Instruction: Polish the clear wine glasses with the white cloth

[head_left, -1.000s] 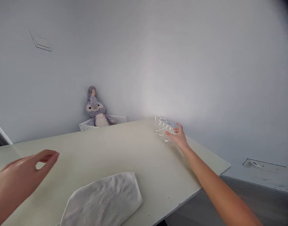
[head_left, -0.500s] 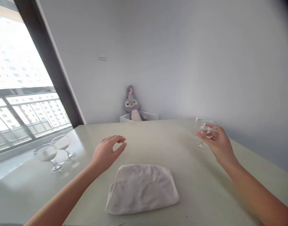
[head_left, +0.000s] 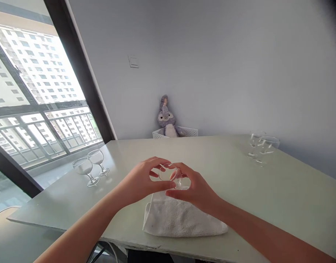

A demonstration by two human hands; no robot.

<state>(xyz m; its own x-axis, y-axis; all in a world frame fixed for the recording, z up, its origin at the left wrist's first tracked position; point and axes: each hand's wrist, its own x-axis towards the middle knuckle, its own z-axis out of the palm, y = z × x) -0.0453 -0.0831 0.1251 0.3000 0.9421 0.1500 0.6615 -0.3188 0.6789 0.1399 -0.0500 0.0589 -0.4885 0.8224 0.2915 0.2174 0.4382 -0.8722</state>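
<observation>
A small clear stemmed glass point(head_left: 167, 174) is held up at the middle of the table, tilted so its round mouth faces left. My left hand point(head_left: 148, 179) curls about the bowl, with the thumb in front and the fingers behind. From the other side my right hand point(head_left: 197, 188) grips the same glass nearer its stem, which its fingers partly hide. Just below both hands a folded white towel point(head_left: 184, 221) lies on the table.
Two stemmed glasses point(head_left: 84, 167) stand upright on the left of the pale table point(head_left: 124, 223). Two more point(head_left: 268, 146) stand at the far right by the wall. Behind the far edge, a plush toy point(head_left: 168, 118) sits in a white basket point(head_left: 191, 131). A window is at left.
My right hand has moved from the glasses at the right to the middle, bringing one glass. My left hand has moved right and closed on it. The view has shifted.
</observation>
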